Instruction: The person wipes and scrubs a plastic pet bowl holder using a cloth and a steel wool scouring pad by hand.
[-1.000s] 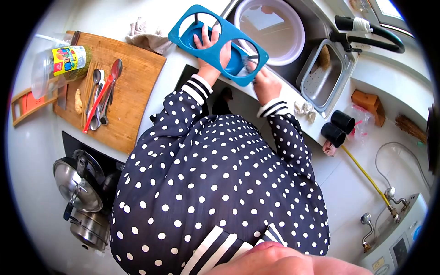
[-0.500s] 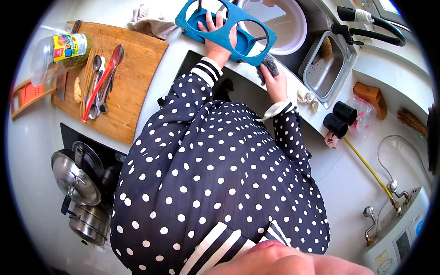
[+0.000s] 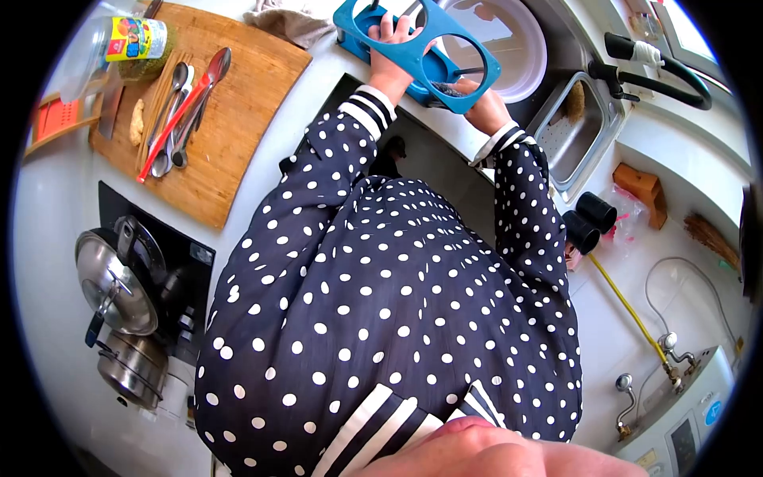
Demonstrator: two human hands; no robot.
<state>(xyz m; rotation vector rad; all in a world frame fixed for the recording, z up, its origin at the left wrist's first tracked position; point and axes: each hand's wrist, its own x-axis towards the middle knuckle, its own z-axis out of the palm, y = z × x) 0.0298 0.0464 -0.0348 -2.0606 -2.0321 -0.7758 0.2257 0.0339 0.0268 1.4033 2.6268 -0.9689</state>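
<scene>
One blue rack (image 3: 437, 27) partly hides the right hand (image 3: 488, 112) and scrubber (image 3: 447, 90).

Spoons (image 3: 184, 110) and a ginger root (image 3: 137, 121) lie on the cutting board (image 3: 258, 87) left of the rack (image 3: 417, 48), while the basin (image 3: 541, 48) sits in the sink (image 3: 566, 57) to the rack's right.

The person wears a loose, near-black top (image 3: 381, 306) scattered all over with round white dots. The long sleeves (image 3: 524, 211) carry the same dots and end in cuffs (image 3: 369, 115) banded in black and white; the pointed collar (image 3: 377, 429) repeats those stripes in broader bands.
</scene>
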